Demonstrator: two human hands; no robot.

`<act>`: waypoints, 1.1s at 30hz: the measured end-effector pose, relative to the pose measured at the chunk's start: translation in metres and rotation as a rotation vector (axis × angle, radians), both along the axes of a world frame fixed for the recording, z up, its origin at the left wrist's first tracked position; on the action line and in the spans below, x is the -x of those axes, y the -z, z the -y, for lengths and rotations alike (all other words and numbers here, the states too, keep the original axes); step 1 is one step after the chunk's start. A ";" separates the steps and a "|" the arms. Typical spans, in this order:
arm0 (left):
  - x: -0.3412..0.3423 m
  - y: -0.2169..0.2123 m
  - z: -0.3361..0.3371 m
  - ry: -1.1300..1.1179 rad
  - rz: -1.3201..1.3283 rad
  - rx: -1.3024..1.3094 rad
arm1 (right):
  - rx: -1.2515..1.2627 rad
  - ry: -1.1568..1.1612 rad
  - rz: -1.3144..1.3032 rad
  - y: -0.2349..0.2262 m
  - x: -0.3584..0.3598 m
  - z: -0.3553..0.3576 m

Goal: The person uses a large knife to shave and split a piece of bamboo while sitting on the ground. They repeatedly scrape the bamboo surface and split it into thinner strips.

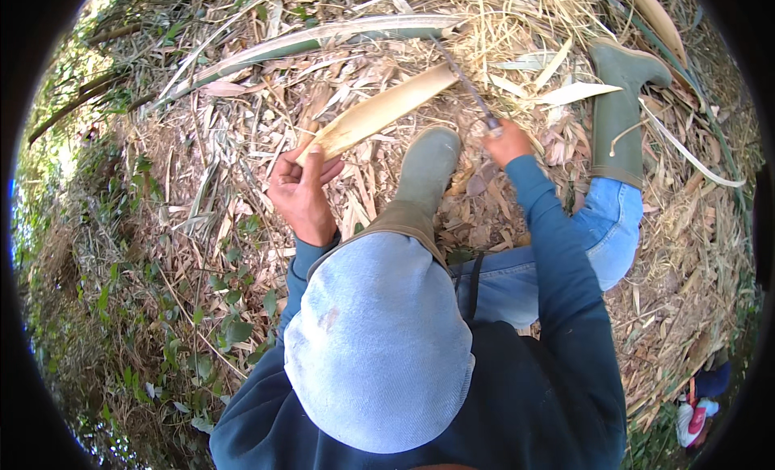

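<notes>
- Gripping one end of a pale yellow split bamboo strip (379,111), our left hand (303,187) sits left of centre in the frame, fingers and thumb closed around the near end so the strip points up and to the right, toward the blade.
- We hold the strip raised at a slant, its far end reaching the upper middle of the frame; held this way, it seems steadied for the cutting edge to work along it.
- Our right hand (507,141), just right of centre, is wrapped shut around the handle of a long dark-bladed knife (467,84), whose blade runs up and left and meets the far end of the strip.
- We cannot tell whether the edge bites into the bamboo or only rests against it.
- Our olive green rubber boot (426,167) stands between the two hands at the centre, planted on the litter directly below the strip; a second olive green rubber boot (620,119) is stretched out to the upper right, likely to keep that leg away from the blade.
- A long green bamboo culm (323,38) lies across the top of the frame.
- Dry straw-coloured bamboo leaves and husks (242,147) cover the ground all around.
</notes>
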State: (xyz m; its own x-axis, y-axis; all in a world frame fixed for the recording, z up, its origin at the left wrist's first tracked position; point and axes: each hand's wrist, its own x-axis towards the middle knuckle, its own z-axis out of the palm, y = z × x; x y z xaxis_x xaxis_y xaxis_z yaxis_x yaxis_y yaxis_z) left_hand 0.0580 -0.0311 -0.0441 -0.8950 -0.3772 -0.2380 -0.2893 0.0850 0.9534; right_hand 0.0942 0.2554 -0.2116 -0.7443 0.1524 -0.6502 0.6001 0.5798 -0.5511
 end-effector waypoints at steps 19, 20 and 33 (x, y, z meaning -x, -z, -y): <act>0.066 -0.077 0.063 0.220 -0.367 -0.070 | -0.090 0.012 -0.478 -0.063 -0.074 0.025; 0.077 -0.081 0.051 0.264 -0.367 -0.074 | 0.021 0.001 -0.510 -0.080 -0.064 0.031; 0.161 -0.011 -0.057 0.595 -0.126 -0.267 | 0.443 0.157 -0.544 -0.067 -0.005 0.099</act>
